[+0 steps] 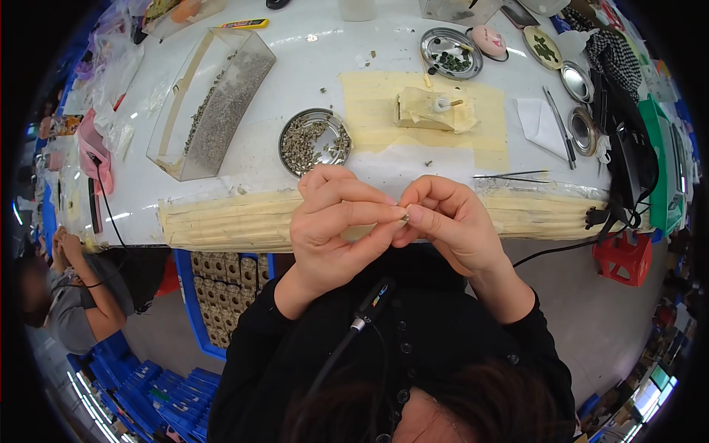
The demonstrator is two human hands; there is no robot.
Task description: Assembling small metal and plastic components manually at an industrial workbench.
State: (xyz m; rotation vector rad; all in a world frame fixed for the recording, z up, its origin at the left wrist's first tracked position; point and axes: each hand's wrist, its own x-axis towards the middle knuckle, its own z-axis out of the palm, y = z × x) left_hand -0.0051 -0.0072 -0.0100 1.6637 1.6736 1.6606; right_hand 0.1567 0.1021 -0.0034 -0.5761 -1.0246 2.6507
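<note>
Above the table's taped front edge, my left hand [334,225] and my right hand [459,227] meet with thumbs and fingertips pinched together. Between them they hold a tiny shiny metal piece [405,218]; its exact kind is too small to make out. Just beyond my left hand stands a round metal dish [283,144] with many small metal pieces [304,144] in it. A single small metal piece [428,163] lies on white paper [384,164] past my fingertips. Tweezers [513,176] rest near the edge, to the right of my right hand.
A clear box of small metal bits [229,111] stands at the left. Behind my hands sits a taped block [421,111] on a yellow sheet [365,96]. A metal dish with dark green pieces [450,33] is farther back. Below the edge are a blue crate [190,310] and a red stool [622,258].
</note>
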